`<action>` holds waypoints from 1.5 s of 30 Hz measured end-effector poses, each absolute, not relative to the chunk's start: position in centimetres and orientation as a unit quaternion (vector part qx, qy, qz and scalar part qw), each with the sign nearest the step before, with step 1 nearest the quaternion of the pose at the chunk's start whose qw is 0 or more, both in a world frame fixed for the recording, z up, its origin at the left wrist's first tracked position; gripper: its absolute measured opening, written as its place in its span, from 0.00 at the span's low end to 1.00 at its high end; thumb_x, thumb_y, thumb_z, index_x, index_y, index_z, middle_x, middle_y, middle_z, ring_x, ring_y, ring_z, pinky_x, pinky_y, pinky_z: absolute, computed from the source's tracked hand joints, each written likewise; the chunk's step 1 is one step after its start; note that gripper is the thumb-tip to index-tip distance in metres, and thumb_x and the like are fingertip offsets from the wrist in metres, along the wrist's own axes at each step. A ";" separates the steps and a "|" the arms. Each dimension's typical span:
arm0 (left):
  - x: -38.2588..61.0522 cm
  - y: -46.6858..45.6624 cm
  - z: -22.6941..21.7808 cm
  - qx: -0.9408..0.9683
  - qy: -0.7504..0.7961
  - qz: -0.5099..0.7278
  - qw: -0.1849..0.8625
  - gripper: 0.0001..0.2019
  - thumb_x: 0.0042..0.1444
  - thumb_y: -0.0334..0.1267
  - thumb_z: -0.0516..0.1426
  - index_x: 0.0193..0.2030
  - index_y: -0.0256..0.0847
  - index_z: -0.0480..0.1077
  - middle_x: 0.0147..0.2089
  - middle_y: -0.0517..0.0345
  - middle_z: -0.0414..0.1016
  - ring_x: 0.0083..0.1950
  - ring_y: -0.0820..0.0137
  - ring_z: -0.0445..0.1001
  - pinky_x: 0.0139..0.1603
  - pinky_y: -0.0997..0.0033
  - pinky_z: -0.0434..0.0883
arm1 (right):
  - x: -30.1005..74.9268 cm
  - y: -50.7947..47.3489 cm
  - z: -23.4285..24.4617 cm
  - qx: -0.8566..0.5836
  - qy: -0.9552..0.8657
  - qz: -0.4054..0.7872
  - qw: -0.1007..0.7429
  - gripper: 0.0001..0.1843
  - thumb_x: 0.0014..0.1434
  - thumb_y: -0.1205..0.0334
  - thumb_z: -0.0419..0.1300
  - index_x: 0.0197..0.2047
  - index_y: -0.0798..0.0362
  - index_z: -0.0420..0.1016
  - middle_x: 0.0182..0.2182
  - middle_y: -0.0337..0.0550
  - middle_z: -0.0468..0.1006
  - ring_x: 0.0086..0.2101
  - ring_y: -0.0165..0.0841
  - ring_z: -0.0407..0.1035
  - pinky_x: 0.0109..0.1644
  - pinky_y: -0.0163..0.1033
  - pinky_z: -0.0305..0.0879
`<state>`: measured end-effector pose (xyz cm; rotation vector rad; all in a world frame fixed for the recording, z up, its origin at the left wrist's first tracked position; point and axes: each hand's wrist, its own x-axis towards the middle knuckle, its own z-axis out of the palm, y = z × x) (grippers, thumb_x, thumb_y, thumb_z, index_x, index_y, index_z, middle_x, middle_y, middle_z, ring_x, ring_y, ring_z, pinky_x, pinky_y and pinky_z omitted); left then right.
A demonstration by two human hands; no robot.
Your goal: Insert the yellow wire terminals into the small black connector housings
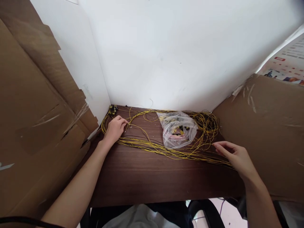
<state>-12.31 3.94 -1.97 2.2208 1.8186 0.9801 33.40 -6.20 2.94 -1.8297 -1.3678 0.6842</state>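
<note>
Thin yellow and black wires (152, 147) run in a long loose bundle across the brown table. At the left, my left hand (115, 129) pinches wire ends between thumb and fingertips. On the right, my right hand (234, 155) has its thumb and index finger closed on a yellow wire, just right of the tangled coil (206, 124). Between the hands lies a clear plastic bag (179, 129) with small yellow and black parts inside. Several small black and yellow connectors (113, 110) sit in the far left corner, beyond my left hand.
Cardboard panels stand on the left (42, 120) and the right (263, 126). A white wall (161, 63) closes off the back. The brown tabletop (152, 183) has its front edge near my lap, and a printed sheet (285, 63) shows at the upper right.
</note>
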 end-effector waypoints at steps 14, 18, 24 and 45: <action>-12.4 4.2 -2.0 0.633 0.641 0.413 0.133 0.09 0.50 0.37 0.54 0.33 0.37 0.75 0.34 0.54 0.76 0.31 0.70 0.70 0.34 0.73 0.67 | 33.5 -6.5 2.7 -0.709 -0.536 0.267 0.372 0.19 0.46 0.45 0.64 0.34 0.52 0.77 0.32 0.42 0.77 0.33 0.35 0.69 0.38 0.38 0.68; -12.3 4.1 -1.9 0.640 0.634 0.415 0.127 0.10 0.51 0.37 0.53 0.35 0.38 0.75 0.32 0.56 0.76 0.29 0.71 0.69 0.33 0.74 0.66 | 33.5 -6.6 2.7 -0.706 -0.546 0.262 0.367 0.19 0.46 0.46 0.63 0.34 0.52 0.77 0.32 0.43 0.77 0.33 0.35 0.69 0.37 0.37 0.68; -12.1 3.7 -1.7 0.677 0.603 0.414 0.082 0.10 0.50 0.33 0.52 0.38 0.38 0.71 0.32 0.58 0.74 0.28 0.73 0.67 0.33 0.75 0.65 | 33.3 -6.6 2.9 -0.705 -0.551 0.259 0.364 0.18 0.47 0.46 0.63 0.34 0.52 0.78 0.31 0.43 0.77 0.33 0.35 0.70 0.36 0.37 0.68; -11.8 3.3 -1.5 0.678 0.613 0.400 0.074 0.07 0.54 0.38 0.51 0.35 0.40 0.68 0.31 0.58 0.74 0.31 0.72 0.71 0.35 0.75 0.65 | 32.4 -6.8 3.1 -0.705 -0.555 0.255 0.361 0.18 0.46 0.47 0.64 0.33 0.54 0.78 0.30 0.44 0.78 0.32 0.36 0.72 0.36 0.37 0.70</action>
